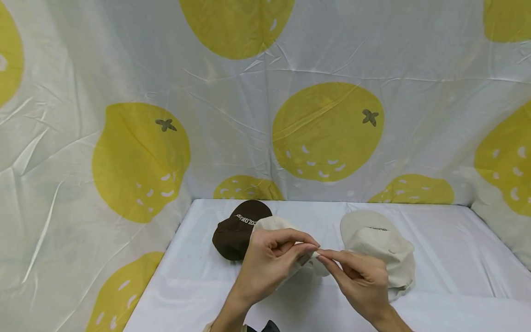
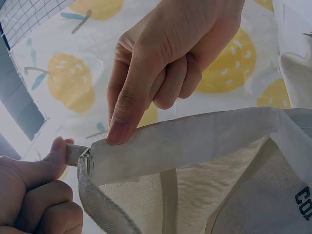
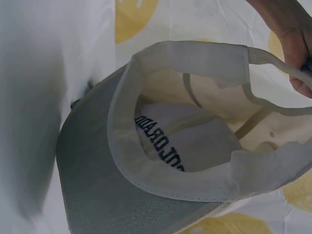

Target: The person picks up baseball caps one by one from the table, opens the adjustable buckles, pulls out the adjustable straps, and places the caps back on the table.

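Note:
Both hands work on an off-white cap (image 1: 274,223), mostly hidden behind them in the head view. My left hand (image 1: 265,263) and right hand (image 1: 365,281) meet fingertip to fingertip at its closure, each pinching with thumb and forefinger. From the left wrist, one hand pinches a short strap end (image 2: 74,154) beside a small metal buckle (image 2: 86,153), while the other holds the edge of the inner band (image 2: 195,141). The right wrist view looks into the cap's hollow, with dark lettering (image 3: 158,141) inside and the brim (image 3: 97,161) at lower left.
A dark brown cap (image 1: 242,230) with white lettering lies on the white-covered table (image 1: 448,249), left of the hands. Another off-white cap (image 1: 379,244) is close behind the right hand. A lemon-print cloth (image 1: 232,115) hangs behind and along both sides.

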A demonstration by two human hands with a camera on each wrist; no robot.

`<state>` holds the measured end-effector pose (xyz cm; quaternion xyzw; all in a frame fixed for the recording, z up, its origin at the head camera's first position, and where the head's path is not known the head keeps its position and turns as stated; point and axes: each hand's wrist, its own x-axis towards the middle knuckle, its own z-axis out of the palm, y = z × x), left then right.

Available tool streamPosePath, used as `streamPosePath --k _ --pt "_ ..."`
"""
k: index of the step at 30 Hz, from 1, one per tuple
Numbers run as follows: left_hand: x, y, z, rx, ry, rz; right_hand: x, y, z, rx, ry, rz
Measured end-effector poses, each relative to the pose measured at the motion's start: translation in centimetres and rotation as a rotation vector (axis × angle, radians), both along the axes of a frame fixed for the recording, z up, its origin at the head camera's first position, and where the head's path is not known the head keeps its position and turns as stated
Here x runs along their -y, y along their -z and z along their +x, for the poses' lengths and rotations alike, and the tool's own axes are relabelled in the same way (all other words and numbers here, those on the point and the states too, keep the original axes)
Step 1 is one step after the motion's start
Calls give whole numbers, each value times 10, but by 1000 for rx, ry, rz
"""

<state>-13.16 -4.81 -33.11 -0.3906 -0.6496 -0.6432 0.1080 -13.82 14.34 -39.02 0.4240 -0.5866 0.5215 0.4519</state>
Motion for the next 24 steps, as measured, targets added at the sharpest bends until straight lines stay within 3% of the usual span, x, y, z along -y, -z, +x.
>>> streamPosePath --k 6,16,24 --pt "0 2 -1 -19 -83 27 -2 4 0 6 49 -6" --pt "-1 6 -1 55 -57 135 -3 5 0 4 106 4" --pt "-3 4 1 44 -57 162 0 -3 3 -1 112 -1"
